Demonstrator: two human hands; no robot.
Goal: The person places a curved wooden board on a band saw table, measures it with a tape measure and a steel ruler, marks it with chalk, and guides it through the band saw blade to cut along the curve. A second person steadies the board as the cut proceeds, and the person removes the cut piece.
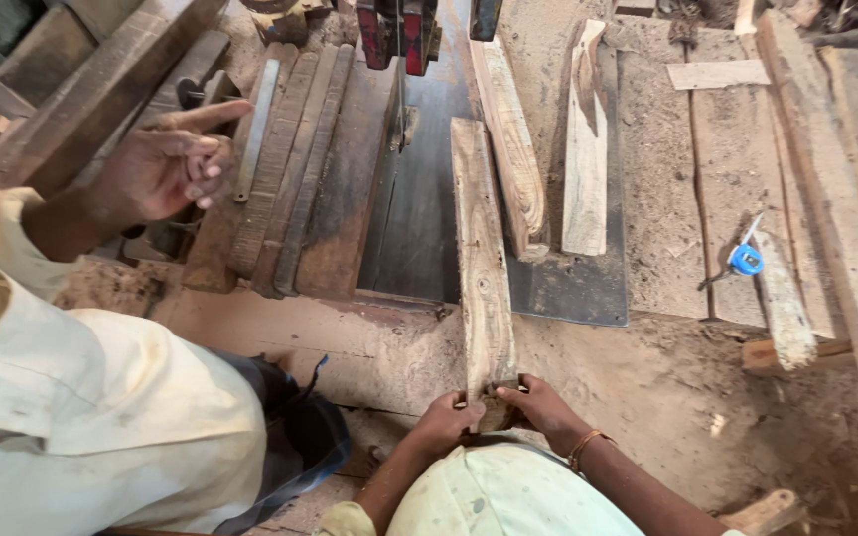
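Feeding the plank into the saw blade

Left hand [446,417] and right hand [538,402] grip the plank [482,258] at its near end, fingers closed, on the table [409,218]; push straight, steadily, keeping hands behind.

A single head-worn camera looks steeply down from close above the dark saw table [419,228], facing forward toward the blade at its far edge.

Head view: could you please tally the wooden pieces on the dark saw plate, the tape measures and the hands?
Pale rough wooden pieces on dark metal saw plate: 3
Round blue tape measure: 1
Hands (left, right, co-worker's): 3
Total: 7
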